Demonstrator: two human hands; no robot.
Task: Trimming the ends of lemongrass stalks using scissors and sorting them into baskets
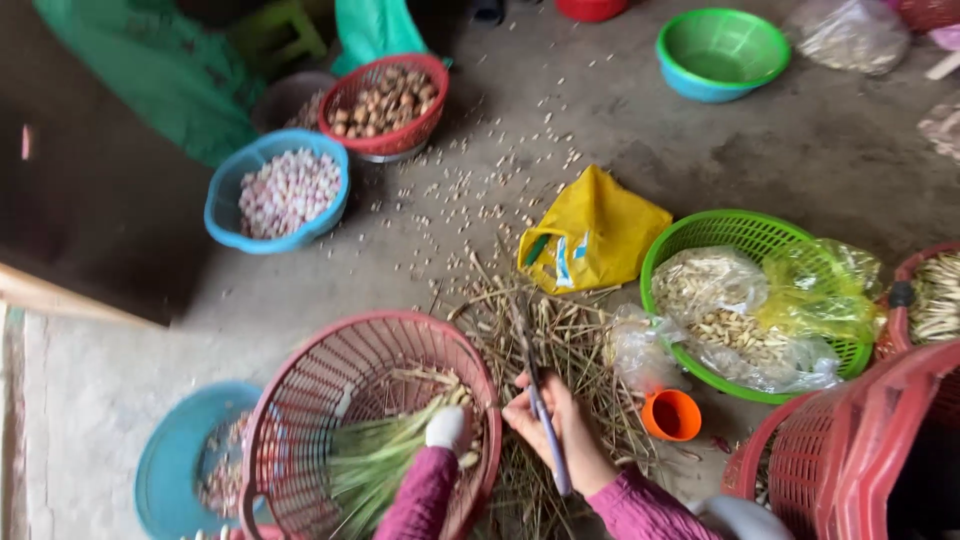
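Two hands are mid-trim over the floor litter, I judge: at seven o'clock the big red basket (pixel 300 400) lies tipped, green stalks (pixel 385 460) inside, and at five o'clock a heap of dry trimmings (pixel 570 350) spreads. My left hand (pixel 447 430), white-gloved, sits closed around the stalk bundle at the basket mouth; my right hand (pixel 560 430) has its fingers (pixel 520 415) curled shut on slim scissors (pixel 535 385) pointing toward twelve. Next calls for bringing stalk ends to the blades.
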